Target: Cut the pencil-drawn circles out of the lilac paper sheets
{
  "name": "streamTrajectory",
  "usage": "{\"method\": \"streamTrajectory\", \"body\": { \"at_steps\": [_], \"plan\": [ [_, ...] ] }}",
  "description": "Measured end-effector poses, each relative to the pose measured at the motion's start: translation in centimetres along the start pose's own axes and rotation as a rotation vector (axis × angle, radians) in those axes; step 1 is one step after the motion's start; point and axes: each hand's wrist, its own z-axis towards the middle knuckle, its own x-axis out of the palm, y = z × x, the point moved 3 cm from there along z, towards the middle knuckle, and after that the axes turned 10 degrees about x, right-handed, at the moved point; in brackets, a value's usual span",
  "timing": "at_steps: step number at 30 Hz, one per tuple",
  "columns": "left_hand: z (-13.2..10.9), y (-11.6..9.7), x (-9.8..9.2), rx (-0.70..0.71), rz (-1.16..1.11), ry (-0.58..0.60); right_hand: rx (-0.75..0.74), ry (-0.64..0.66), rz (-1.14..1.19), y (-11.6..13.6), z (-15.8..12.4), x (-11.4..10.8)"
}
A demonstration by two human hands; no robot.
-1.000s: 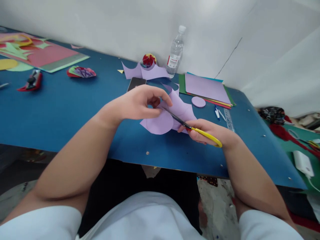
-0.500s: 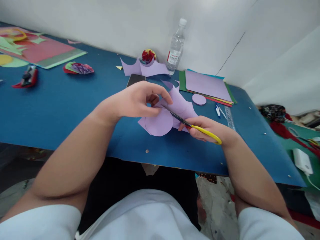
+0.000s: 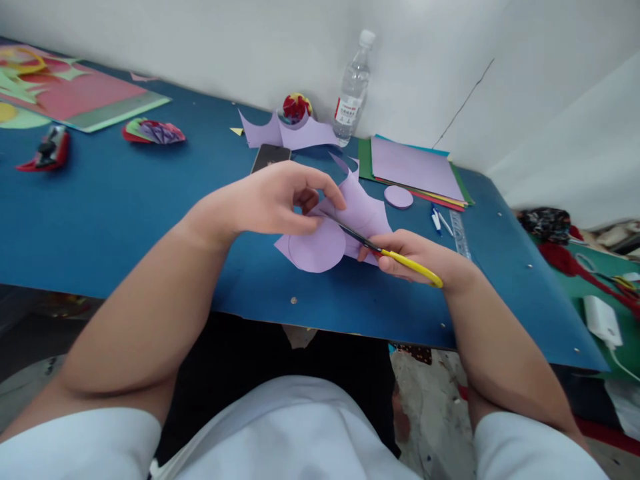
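A sheet of purple paper (image 3: 363, 203) is held above the blue table, with a partly cut round shape (image 3: 317, 248) at its lower left. My left hand (image 3: 287, 197) grips the paper near the top of that round, thumb and forefinger on either side of the cut. Yellow-handled scissors (image 3: 413, 268) are in my right hand (image 3: 407, 250), their dark blades lying against the paper and pointing up and left toward my left fingertips. My right fingers also touch the paper's lower edge. The lower blade is partly hidden by the paper.
Behind the hands are purple offcuts (image 3: 310, 133), a phone (image 3: 270, 157) and a water bottle (image 3: 353, 90). To the right lie stacked coloured sheets (image 3: 417, 167), purple discs (image 3: 399, 196), pens (image 3: 436, 220) and a ruler (image 3: 460, 233). A red stapler-like tool (image 3: 50, 150) lies left.
The upper part of the purple paper has shifted and its curled strip stands differently. Both hands and the scissors hold nearly the same position; the view has tilted slightly.
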Motion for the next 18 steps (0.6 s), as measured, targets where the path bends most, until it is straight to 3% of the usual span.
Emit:
{"method": "streamTrajectory", "body": {
  "at_steps": [18],
  "plan": [
    [-0.14,-0.32,-0.12,0.054,0.039,0.03,-0.021,0.015,-0.053,-0.09,0.18,-0.37]
  ]
}}
